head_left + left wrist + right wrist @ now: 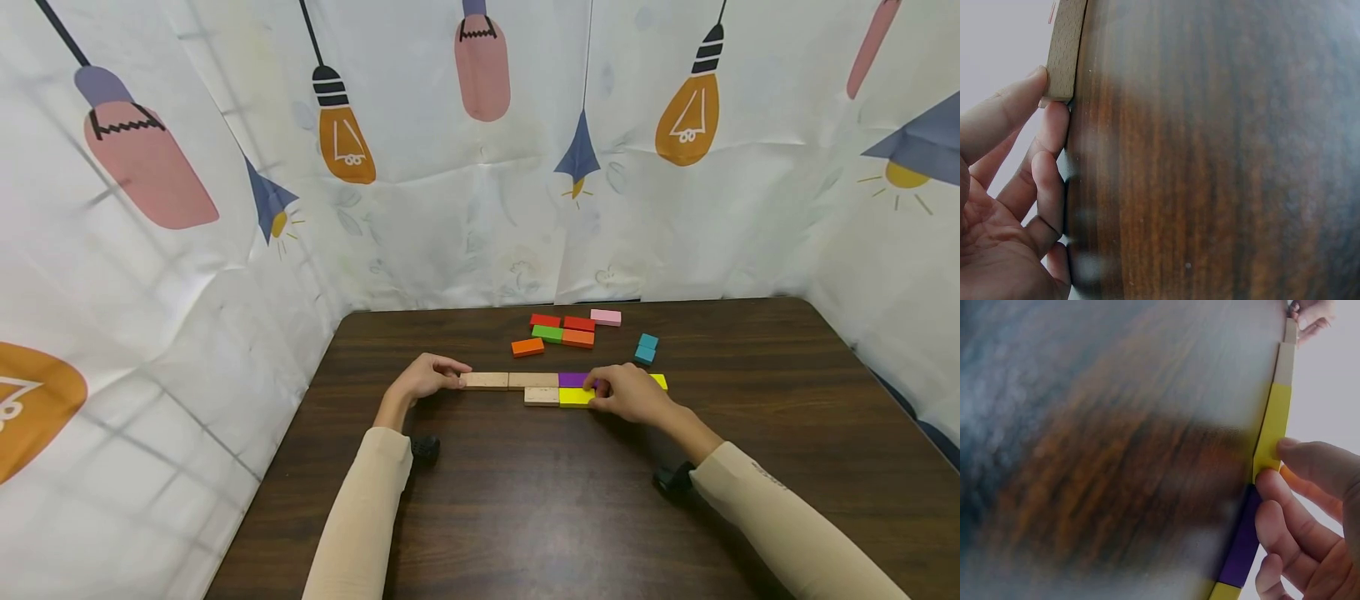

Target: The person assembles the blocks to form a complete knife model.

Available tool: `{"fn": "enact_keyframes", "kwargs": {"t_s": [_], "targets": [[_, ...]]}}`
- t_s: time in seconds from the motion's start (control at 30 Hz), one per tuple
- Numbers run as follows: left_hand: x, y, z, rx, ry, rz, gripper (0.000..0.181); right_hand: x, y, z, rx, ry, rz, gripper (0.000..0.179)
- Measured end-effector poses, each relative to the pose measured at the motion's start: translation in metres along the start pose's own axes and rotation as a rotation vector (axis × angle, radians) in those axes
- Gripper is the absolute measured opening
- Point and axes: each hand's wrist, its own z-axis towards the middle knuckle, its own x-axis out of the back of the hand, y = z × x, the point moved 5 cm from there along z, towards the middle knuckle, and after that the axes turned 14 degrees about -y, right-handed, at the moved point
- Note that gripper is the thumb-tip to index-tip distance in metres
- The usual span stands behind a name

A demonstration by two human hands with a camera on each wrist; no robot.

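Note:
Two plain wooden blocks (484, 381) and a purple block (574, 379) lie end to end in a row. In front of them sit a shorter wooden block (542, 397) and a yellow block (576, 397). My left hand (427, 377) pinches the row's left end; in the left wrist view, its thumb (1038, 81) lies along that wooden block (1065, 56). Between thumb and forefinger, my right hand (632, 393) holds the right end of the front yellow block (1272, 422). Another yellow block (660, 382) shows past this hand, which hides part of the row.
Behind the row lie red blocks (579, 323), a green block (547, 333), orange blocks (527, 347) and a pink block (606, 317). Two teal blocks (646, 348) are at the back right. A patterned curtain (480, 250) hangs beyond the brown table (510, 517).

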Motion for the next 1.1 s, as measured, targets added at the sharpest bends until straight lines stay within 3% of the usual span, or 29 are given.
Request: {"fn": "enact_keyframes", "kwargs": {"t_s": [0.57,0.8,1.1], "targets": [[0.000,0.001,-0.001,0.004,-0.001,0.012,0.025,0.003,0.006,0.000,0.066,-0.037,0.039,0.018],[-0.001,0.000,0.001,-0.006,-0.005,0.017,0.025,0.028,0.017,-0.001,0.093,-0.054,0.159,0.022],[-0.001,-0.001,0.000,0.006,0.011,0.008,0.024,0.055,0.039,0.019,0.062,0.031,0.155,0.027]]}}
